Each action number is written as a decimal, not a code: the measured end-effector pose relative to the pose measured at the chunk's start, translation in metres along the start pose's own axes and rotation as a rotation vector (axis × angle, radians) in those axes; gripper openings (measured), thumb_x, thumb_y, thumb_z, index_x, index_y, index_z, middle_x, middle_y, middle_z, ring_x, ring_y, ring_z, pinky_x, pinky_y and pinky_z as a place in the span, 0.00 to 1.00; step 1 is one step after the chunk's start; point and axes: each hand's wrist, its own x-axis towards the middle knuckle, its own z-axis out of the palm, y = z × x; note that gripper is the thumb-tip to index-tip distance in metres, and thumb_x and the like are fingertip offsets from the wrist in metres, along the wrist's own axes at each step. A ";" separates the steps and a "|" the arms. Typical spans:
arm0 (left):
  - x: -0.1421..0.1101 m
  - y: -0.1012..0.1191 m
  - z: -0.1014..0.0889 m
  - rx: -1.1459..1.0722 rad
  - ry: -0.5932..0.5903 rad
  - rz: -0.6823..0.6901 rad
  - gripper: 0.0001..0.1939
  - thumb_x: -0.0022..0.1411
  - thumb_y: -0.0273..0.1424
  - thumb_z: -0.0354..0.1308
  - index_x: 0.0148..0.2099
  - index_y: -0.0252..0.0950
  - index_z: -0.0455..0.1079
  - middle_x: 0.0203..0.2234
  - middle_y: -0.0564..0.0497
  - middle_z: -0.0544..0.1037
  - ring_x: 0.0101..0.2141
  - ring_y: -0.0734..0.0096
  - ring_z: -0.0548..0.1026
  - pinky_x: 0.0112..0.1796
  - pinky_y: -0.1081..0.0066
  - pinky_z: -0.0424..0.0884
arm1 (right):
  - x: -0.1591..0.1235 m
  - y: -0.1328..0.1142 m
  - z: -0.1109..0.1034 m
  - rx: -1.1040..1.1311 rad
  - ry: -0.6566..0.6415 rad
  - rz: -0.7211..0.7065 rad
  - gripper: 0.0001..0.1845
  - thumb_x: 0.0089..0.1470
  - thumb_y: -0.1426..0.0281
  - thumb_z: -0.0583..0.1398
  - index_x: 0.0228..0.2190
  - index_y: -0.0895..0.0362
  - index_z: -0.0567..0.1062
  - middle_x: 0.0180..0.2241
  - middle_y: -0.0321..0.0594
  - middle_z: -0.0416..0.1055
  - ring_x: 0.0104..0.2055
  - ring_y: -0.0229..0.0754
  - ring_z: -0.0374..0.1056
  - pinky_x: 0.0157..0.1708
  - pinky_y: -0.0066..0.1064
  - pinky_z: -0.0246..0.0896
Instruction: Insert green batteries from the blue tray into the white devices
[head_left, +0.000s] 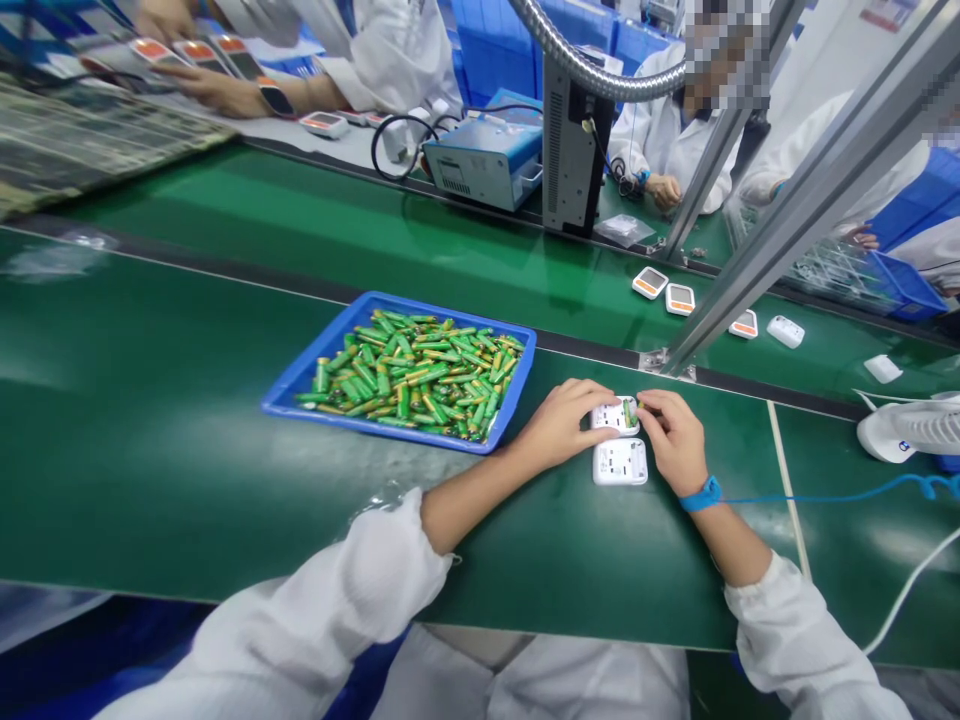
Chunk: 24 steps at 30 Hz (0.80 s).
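My left hand (571, 422) grips a small white device (609, 416) from its left side, thumb along the near edge and fingers on the far edge. The device lies with its back up and its battery compartment toward the right. At that compartment, the closed fingertips of my right hand (677, 440) pinch a green battery (634, 411), partly hidden by the fingers. A second white device (620, 463) lies back up just nearer to me, beside the first. To the left, a blue tray (274, 400) holds a heap of green and gold batteries (420, 375).
Across the green conveyor (480, 245) lie several white and orange devices (680, 299). A slanted metal post (780, 215) rises beyond my right hand. A white appliance (911, 428) stands at the right. My blue wrist strap's cord (825, 497) runs right. Other people work opposite.
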 end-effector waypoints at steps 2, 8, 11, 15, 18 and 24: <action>0.000 -0.001 0.002 0.005 0.012 0.006 0.21 0.69 0.39 0.75 0.60 0.40 0.80 0.56 0.46 0.83 0.56 0.53 0.78 0.59 0.53 0.72 | 0.003 0.002 -0.002 -0.069 -0.029 -0.053 0.13 0.74 0.63 0.62 0.52 0.50 0.86 0.55 0.47 0.83 0.57 0.51 0.80 0.54 0.44 0.82; 0.000 -0.001 0.002 0.003 0.024 0.002 0.19 0.70 0.39 0.74 0.60 0.41 0.80 0.55 0.46 0.83 0.54 0.54 0.78 0.57 0.54 0.73 | -0.003 0.010 -0.009 -0.279 -0.246 -0.185 0.29 0.72 0.76 0.54 0.67 0.53 0.78 0.67 0.50 0.77 0.69 0.53 0.74 0.71 0.52 0.70; 0.000 0.000 0.001 -0.001 0.017 0.007 0.20 0.70 0.39 0.74 0.60 0.41 0.80 0.55 0.46 0.83 0.54 0.54 0.78 0.57 0.54 0.73 | -0.009 0.011 -0.009 -0.335 -0.300 -0.201 0.36 0.67 0.81 0.52 0.71 0.55 0.74 0.71 0.51 0.73 0.71 0.55 0.71 0.72 0.55 0.68; -0.001 0.000 0.002 0.010 0.016 0.007 0.20 0.70 0.40 0.74 0.60 0.41 0.80 0.55 0.46 0.83 0.54 0.53 0.78 0.56 0.54 0.74 | -0.011 0.011 -0.008 -0.354 -0.327 -0.203 0.37 0.65 0.82 0.53 0.71 0.57 0.75 0.71 0.53 0.72 0.71 0.56 0.71 0.73 0.57 0.67; -0.001 -0.002 0.003 0.013 0.025 0.015 0.20 0.71 0.41 0.73 0.60 0.42 0.80 0.57 0.46 0.83 0.55 0.53 0.78 0.57 0.53 0.74 | -0.010 0.012 -0.008 -0.331 -0.318 -0.189 0.35 0.65 0.81 0.54 0.68 0.57 0.78 0.71 0.53 0.73 0.70 0.57 0.72 0.73 0.57 0.66; -0.002 -0.007 0.004 0.005 0.030 0.050 0.26 0.72 0.44 0.72 0.66 0.41 0.76 0.61 0.43 0.83 0.60 0.49 0.77 0.63 0.49 0.73 | -0.006 0.016 -0.007 -0.039 -0.158 0.046 0.25 0.73 0.64 0.61 0.66 0.49 0.79 0.62 0.47 0.81 0.58 0.52 0.80 0.57 0.46 0.80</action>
